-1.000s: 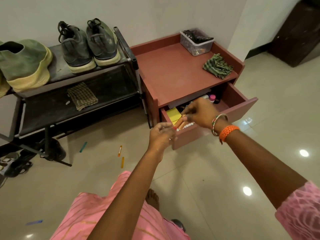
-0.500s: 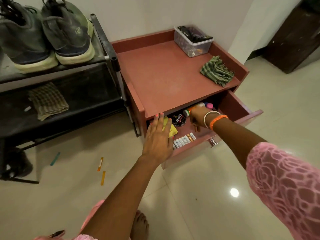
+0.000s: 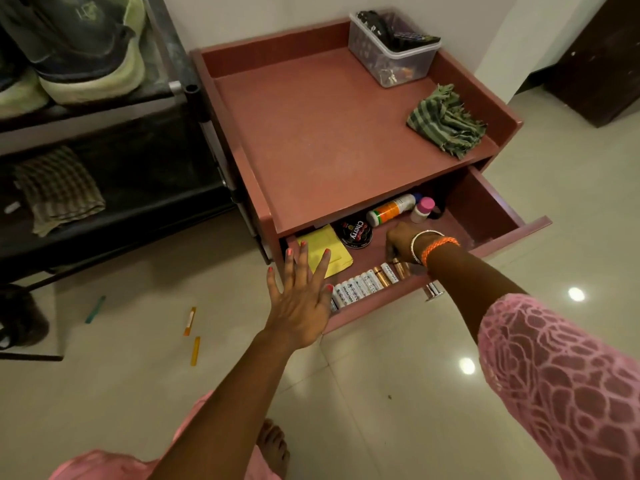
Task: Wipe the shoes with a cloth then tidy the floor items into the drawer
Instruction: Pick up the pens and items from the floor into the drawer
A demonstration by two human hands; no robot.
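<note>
Reaching into the open drawer [image 3: 485,206] of the red cabinet [image 3: 329,133], the right hand [image 3: 403,242] hangs palm down over the right end of a row of batteries [image 3: 367,284] lined along the drawer's near wall. Its fingers curl downward to the copper-coloured cells there; whether they pinch one, I cannot tell. The left hand [image 3: 301,296] lies flat with fingers spread and straight, holding nothing, over the drawer's left front corner and partly over a yellow pad [image 3: 325,245]. Further back in the drawer sit a round polish tin [image 3: 356,232], an orange-and-white bottle [image 3: 391,209] on its side and a small pink-capped bottle [image 3: 422,209].

On the cabinet top, a striped green cloth [image 3: 446,121] lies crumpled at the right, with a clear box [image 3: 394,53] in the far corner. Shoes [image 3: 86,50] stand on the rack [image 3: 138,188] to the left, a checked cloth [image 3: 59,190] on the shelf below. On the floor near the rack lie two orange sticks [image 3: 190,322] and a teal one [image 3: 95,309].
</note>
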